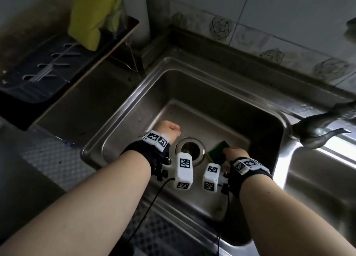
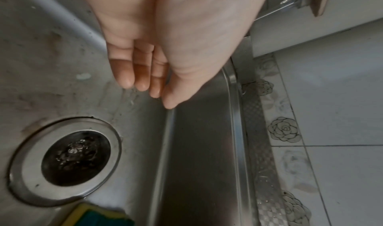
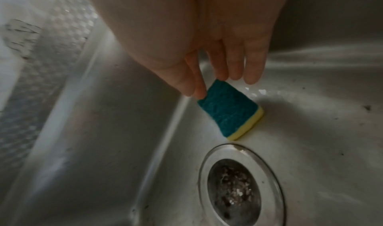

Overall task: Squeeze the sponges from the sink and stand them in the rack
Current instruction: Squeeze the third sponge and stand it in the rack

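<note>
Reaching for the sponge in the sink

The right hand [image 3: 207, 52] is low in the sink [image 1: 123, 109], with loose fingers [image 3: 253, 75] just touching the top edge of the green and yellow sponge [image 3: 229, 110], which lies beside the drain [image 3: 236, 191] at the lower middle of the head view. It is not gripped yet. The left hand [image 2: 163, 52] hangs loose and holds nothing. I think the next move is to close around the sponge, squeeze it, then carry it to the rack [image 1: 44, 67] at the upper left. A yellow cloth [image 1: 92, 17] hangs above the rack, and a tap [image 1: 325, 124] sticks out on the right.
</note>
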